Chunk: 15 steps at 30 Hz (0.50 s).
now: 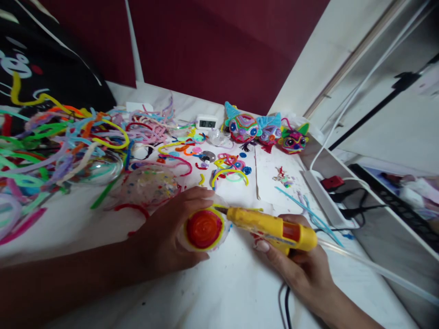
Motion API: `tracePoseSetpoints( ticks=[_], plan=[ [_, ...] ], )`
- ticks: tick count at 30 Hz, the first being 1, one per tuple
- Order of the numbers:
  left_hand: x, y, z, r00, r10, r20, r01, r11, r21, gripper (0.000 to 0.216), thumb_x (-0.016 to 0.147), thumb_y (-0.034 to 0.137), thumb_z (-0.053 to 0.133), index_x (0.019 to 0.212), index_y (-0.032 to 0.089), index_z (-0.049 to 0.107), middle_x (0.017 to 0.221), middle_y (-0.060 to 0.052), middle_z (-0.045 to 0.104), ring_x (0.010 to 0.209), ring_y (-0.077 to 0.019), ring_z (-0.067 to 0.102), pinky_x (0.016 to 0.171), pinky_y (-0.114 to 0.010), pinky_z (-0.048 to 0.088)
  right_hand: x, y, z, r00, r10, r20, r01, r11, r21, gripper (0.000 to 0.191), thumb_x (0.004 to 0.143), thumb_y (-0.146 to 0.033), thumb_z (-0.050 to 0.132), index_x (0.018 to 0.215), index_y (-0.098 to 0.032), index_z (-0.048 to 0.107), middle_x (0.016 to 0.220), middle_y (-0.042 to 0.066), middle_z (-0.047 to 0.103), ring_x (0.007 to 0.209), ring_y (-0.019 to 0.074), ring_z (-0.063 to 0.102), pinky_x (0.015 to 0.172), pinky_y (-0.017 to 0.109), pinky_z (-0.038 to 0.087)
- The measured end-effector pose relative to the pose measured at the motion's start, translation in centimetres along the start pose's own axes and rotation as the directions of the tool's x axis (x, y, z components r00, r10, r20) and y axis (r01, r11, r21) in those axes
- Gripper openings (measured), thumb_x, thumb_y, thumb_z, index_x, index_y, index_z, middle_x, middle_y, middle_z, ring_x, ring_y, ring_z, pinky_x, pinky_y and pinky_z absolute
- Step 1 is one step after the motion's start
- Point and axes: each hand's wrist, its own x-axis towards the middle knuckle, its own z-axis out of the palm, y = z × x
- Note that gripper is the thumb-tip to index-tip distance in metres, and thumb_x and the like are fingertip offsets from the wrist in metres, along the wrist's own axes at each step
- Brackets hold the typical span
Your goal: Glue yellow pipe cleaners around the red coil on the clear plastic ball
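Note:
My left hand (pixel 171 233) is wrapped round a clear rounded piece whose face carries a coiled pipe-cleaner disc (pixel 205 229), orange in the middle, then red, with a yellow outer ring. In my right hand (pixel 298 265) is a yellow hot glue gun (pixel 270 226). Its dark nozzle points left and meets or nearly meets the upper right edge of the yellow ring; contact is hard to tell. A long clear glue stick (pixel 373 267) trails from the back of the gun. A short yellow strand (pixel 255 209) shows just behind the gun.
Loose pipe cleaners (pixel 68 137) heap up on the left, beside a speckled clear plastic piece (pixel 147 185). Decorated animal heads (pixel 243 128) and a small digital clock (pixel 207 122) stand at the back. A power strip (pixel 329 201) with cables runs along the right edge.

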Motion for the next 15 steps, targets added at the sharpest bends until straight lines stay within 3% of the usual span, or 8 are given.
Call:
tracePoseSetpoints(
  ticks=[10, 15],
  plan=[
    [-0.04, -0.08, 0.09, 1.0, -0.005, -0.001, 0.005, 1.0, -0.012, 0.094, 0.084, 0.029, 0.099, 0.166, 0.038, 0.054, 0.172, -0.009, 0.066, 0.161, -0.0387, 0.063, 0.14, -0.059, 0.051, -0.89, 0.56, 0.16, 0.996, 0.089, 0.0, -0.088, 0.992, 0.091, 0.018, 0.105, -0.034, 0.09, 0.121, -0.034, 0.082, 0.112, 0.002, 0.075, 0.08, 0.0179, 0.075, 0.058, 0.022, 0.063],
    [0.04, -0.1, 0.0, 1.0, -0.014, 0.012, 0.015, 0.999, -0.049, 0.091, 0.085, 0.036, 0.099, 0.165, 0.039, 0.054, 0.172, -0.01, 0.065, 0.161, -0.0428, 0.063, 0.138, -0.066, 0.052, -0.7, 0.42, 0.02, 0.997, 0.081, 0.02, -0.082, 0.992, 0.091, 0.016, 0.105, -0.027, 0.09, 0.118, -0.034, 0.083, 0.119, 0.003, 0.073, 0.085, 0.0184, 0.077, 0.062, 0.022, 0.065]
  ],
)
